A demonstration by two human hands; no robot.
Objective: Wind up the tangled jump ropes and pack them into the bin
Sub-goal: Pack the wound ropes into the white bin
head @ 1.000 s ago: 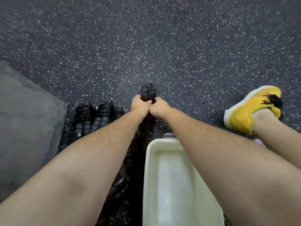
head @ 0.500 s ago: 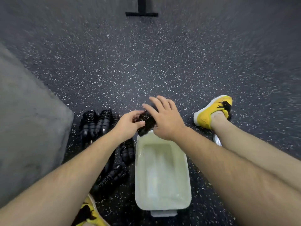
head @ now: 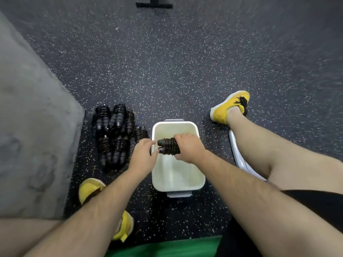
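Observation:
A wound black jump rope bundle [head: 168, 146] hangs over the white bin [head: 178, 179], lying sideways with its handle ends pointing left. My right hand [head: 187, 147] grips the bundle's right part from above. My left hand [head: 143, 154] is at the bin's left rim, fingertips touching the handle ends. The bin's inside looks bare. Several more wound black ropes [head: 113, 134] lie in a pile on the floor left of the bin.
A grey mat [head: 31, 115] covers the floor at the left. My feet in yellow shoes [head: 228, 108] flank the bin. A grey lid [head: 239, 156] lies under my right leg. A green pad [head: 167, 247] is at the bottom edge. A black stand foot [head: 154, 4] sits far ahead.
Both hands brought the wound rope from the floor ahead back over the bin. My right hand went from spread open above it to gripping it. The view tilted down.

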